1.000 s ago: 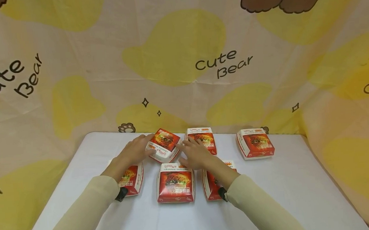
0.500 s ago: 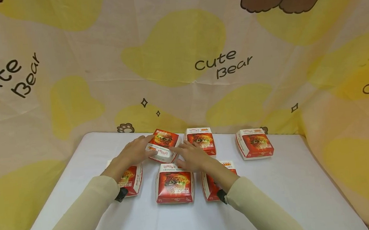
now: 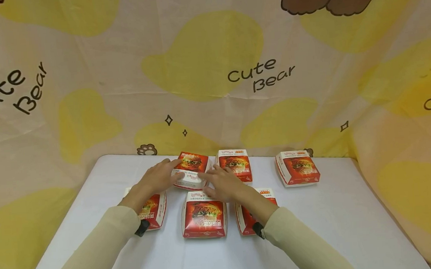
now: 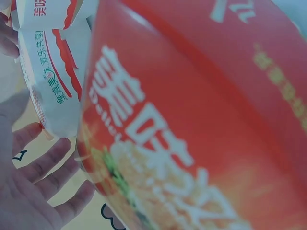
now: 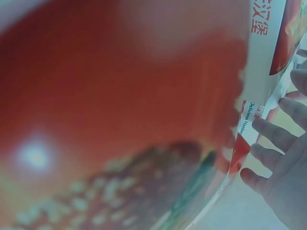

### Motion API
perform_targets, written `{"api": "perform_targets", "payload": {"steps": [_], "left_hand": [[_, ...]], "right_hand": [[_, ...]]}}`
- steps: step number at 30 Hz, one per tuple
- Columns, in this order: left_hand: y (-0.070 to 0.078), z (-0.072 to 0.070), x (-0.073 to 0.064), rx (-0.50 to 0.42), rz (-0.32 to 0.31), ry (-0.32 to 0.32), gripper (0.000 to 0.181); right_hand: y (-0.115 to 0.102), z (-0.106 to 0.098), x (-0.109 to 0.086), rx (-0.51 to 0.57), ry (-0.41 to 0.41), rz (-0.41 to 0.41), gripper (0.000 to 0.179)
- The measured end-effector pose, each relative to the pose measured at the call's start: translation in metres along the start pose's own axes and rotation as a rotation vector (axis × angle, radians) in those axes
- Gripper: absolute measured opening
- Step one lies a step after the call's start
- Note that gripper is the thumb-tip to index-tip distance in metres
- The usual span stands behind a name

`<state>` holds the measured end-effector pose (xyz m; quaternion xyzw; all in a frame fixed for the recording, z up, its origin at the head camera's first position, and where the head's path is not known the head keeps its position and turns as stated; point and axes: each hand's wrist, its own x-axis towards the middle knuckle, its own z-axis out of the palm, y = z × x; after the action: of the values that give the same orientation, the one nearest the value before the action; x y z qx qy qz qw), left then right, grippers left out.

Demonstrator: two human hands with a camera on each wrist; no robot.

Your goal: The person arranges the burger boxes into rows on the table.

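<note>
A red and white burger box (image 3: 192,162) lies at the back left of the table between my two hands. At its left side rests my left hand (image 3: 157,178), fingers spread; the left wrist view shows these fingers (image 4: 45,165) extended beside the box's white wall (image 4: 50,72). My right hand (image 3: 224,183) is at its near right corner, the fingers reaching over a gap between boxes. In the right wrist view the right fingers (image 5: 276,134) look extended along a white side. A front-left burger box (image 3: 154,211) lies partly hidden under my left forearm.
More burger boxes stand around: one at back centre (image 3: 236,163), one at far right (image 3: 299,169), one front middle (image 3: 204,215) and one front right (image 3: 247,221) partly under my right forearm. The white table (image 3: 344,225) meets a printed cloth (image 3: 202,59) behind.
The burger box between my hands has turned from a slanted position to nearly straight with the others. My right hand has moved slightly left and down; the left hand has barely moved.
</note>
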<state>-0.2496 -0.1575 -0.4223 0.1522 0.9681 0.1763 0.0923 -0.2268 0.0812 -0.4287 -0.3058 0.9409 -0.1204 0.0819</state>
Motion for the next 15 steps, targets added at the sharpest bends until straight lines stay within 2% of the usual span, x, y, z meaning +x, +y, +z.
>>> {"api": "perform_targets", "payload": {"steps": [3, 10, 15], "left_hand": [[-0.0009, -0.0012, -0.0009, -0.002, 0.014, 0.002, 0.058], [-0.0022, -0.0015, 0.0007, -0.018, 0.001, -0.038, 0.067], [-0.0018, -0.0002, 0.0008, -0.015, -0.006, -0.057, 0.066]], "right_hand": [[0.0013, -0.0009, 0.0003, 0.016, 0.000, 0.003, 0.051], [0.0031, -0.0014, 0.0008, 0.029, -0.016, 0.022, 0.055], [0.0026, -0.0019, -0.0005, 0.038, -0.021, 0.026, 0.058]]}}
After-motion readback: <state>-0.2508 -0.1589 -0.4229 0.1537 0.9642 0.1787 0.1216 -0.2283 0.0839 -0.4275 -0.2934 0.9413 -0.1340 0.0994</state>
